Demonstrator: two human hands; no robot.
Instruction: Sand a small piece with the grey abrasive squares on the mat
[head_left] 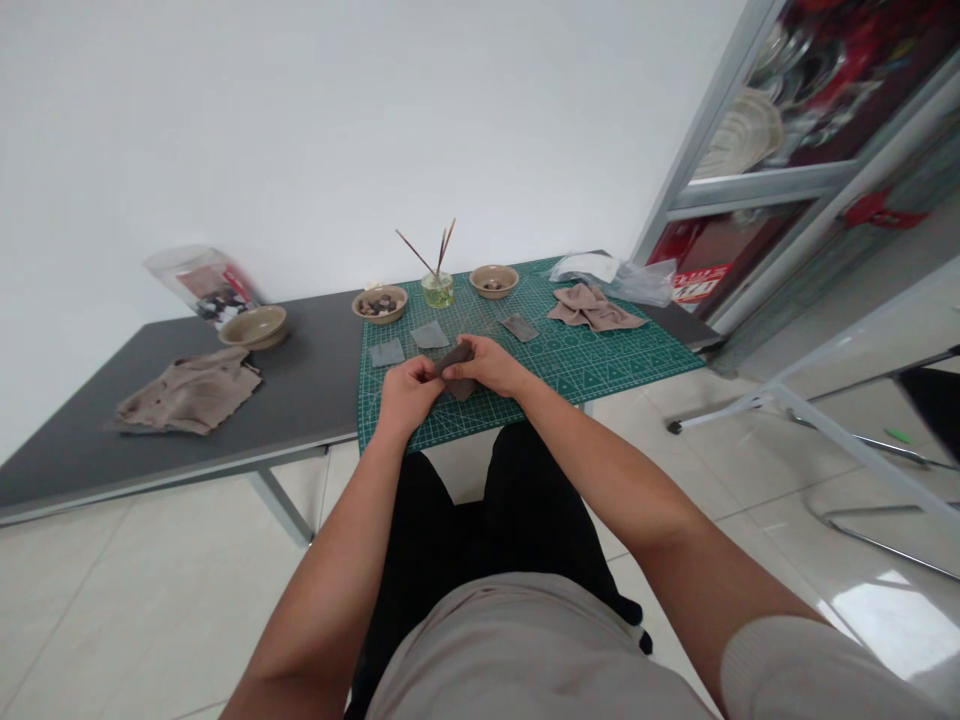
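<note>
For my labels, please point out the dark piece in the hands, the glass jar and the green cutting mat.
Dark piece (453,357): head view, its upper part.
Glass jar (438,293): head view, its front wall.
Green cutting mat (622,352): head view, bare right part.

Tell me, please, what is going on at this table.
A person's left hand and right hand together hold a dark, soft-looking piece over the near part of a green mat; its exact nature is hard to tell. Flat grey pieces lie just beyond. Further back, a small jar holding thin sticks stands between two bowls, and a crumpled brown cloth lies to the right.
</note>
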